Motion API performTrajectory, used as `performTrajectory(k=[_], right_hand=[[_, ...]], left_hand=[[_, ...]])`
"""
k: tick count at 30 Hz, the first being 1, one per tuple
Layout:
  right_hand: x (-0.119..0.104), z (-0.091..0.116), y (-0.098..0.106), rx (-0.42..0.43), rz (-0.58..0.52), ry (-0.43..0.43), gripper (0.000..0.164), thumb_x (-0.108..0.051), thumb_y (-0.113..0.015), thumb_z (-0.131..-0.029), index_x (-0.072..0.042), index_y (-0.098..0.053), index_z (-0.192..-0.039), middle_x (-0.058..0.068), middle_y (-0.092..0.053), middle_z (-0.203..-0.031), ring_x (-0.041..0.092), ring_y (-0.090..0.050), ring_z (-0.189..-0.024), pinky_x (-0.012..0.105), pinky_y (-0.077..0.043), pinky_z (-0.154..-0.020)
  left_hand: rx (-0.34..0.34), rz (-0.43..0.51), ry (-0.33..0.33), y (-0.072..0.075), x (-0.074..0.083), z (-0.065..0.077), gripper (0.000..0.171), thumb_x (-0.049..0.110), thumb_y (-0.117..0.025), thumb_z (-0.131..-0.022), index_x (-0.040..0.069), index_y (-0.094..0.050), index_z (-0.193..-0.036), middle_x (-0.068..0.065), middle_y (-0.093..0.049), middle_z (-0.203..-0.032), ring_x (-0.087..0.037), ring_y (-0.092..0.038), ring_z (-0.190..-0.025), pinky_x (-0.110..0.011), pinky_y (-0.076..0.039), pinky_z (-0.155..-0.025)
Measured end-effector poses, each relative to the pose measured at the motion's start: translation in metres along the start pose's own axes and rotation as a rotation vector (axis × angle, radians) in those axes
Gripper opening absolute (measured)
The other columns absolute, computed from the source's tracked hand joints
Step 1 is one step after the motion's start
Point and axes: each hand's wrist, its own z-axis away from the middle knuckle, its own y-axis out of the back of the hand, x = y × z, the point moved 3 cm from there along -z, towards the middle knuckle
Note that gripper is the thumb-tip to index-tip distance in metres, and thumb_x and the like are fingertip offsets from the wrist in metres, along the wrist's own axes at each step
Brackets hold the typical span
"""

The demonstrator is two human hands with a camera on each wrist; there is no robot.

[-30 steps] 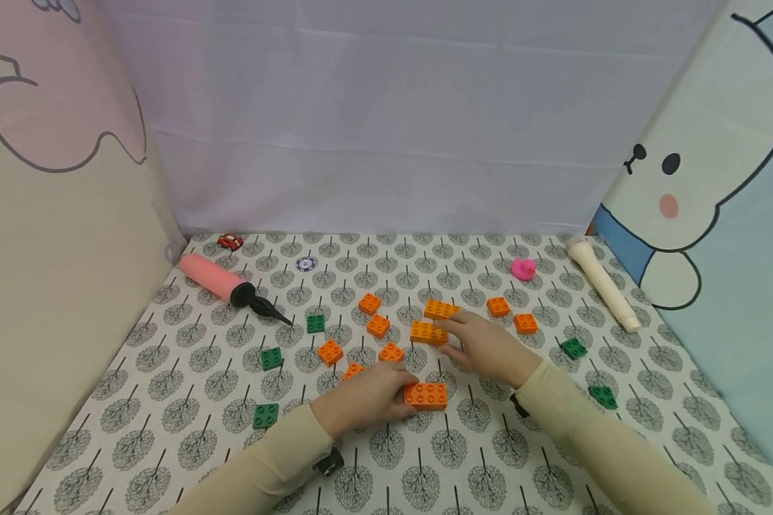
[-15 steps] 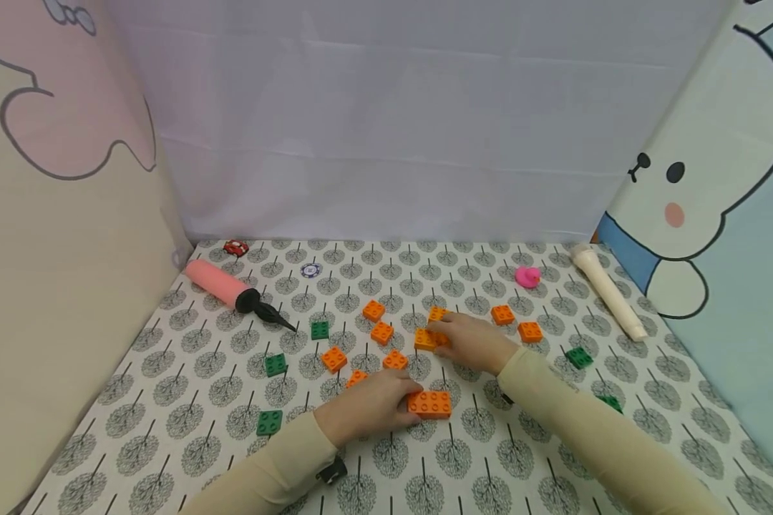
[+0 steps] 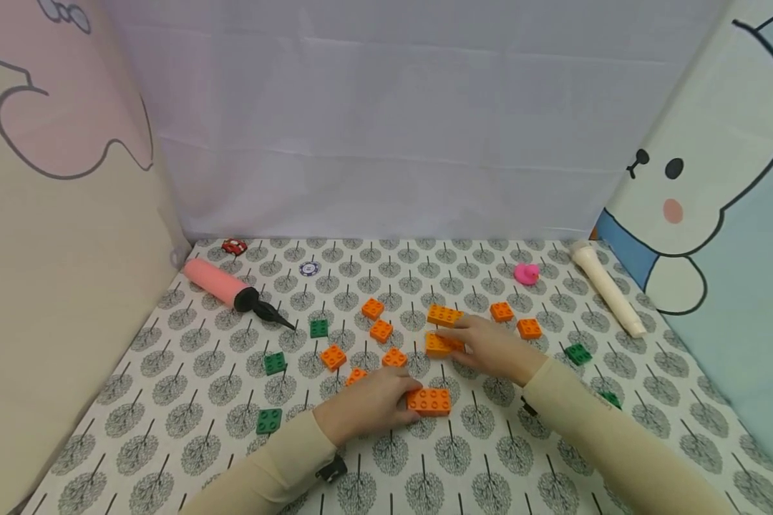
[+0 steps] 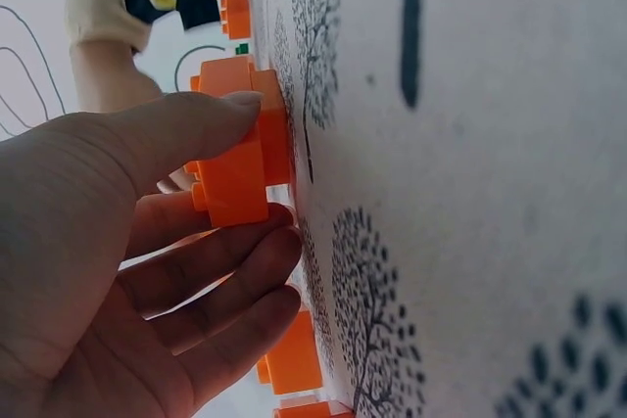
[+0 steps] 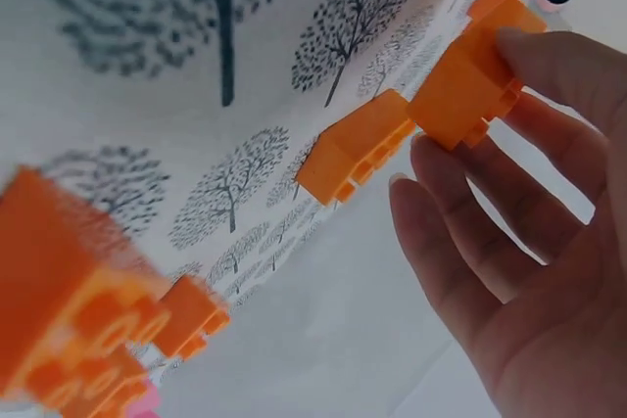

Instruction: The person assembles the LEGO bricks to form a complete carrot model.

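My left hand (image 3: 363,404) holds an eight-stud orange brick (image 3: 429,402) by its left end. In the left wrist view, the thumb (image 4: 220,119) lies along one side of this brick (image 4: 235,178) and the fingers curl at the other, with a second orange layer (image 4: 276,134) between it and the cloth. My right hand (image 3: 492,347) pinches a lighter orange brick (image 3: 439,345) between thumb and fingers. Just beyond stands another lighter orange brick (image 3: 443,315), apart from the held one. The right wrist view shows the pinched brick (image 5: 456,90) close above the cloth.
Small orange bricks (image 3: 333,357) lie left of centre, two more (image 3: 529,328) on the right. Green bricks (image 3: 268,420) flank both sides. Farther back are a pink pump (image 3: 212,280), red toy car (image 3: 235,247), poker chip (image 3: 308,269), pink duck (image 3: 526,273) and a whitish tube (image 3: 608,290).
The right hand reached left over the lighter orange bricks, then drew back, bringing the nearer one slightly right and towards me. The left hand stays at its brick. The head view has shifted slightly.
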Motion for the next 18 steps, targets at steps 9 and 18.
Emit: performTrajectory(k=[9, 18], right_hand=[[-0.012, 0.054, 0.008, 0.154, -0.033, 0.126, 0.041, -0.017, -0.073, -0.090, -0.016, -0.067, -0.131, 0.002, -0.065, -0.110, 0.012, -0.059, -0.091, 0.030, -0.056, -0.075], [-0.028, 0.073, -0.002, 0.155, -0.072, 0.196, 0.047, -0.020, -0.074, -0.090, -0.018, -0.063, -0.135, 0.000, -0.063, -0.115, 0.013, -0.061, -0.097, 0.032, -0.057, -0.080]], left_hand=[[0.003, -0.008, 0.002, -0.001, 0.000, 0.001, 0.043, 0.037, -0.073, -0.090, 0.012, -0.068, -0.125, 0.001, -0.067, -0.110, -0.008, -0.061, -0.094, -0.022, -0.053, -0.085], [0.006, 0.019, 0.017, 0.000, 0.001, 0.001, 0.041, 0.034, -0.075, -0.088, 0.014, -0.068, -0.123, 0.003, -0.067, -0.108, -0.005, -0.059, -0.090, -0.020, -0.053, -0.082]])
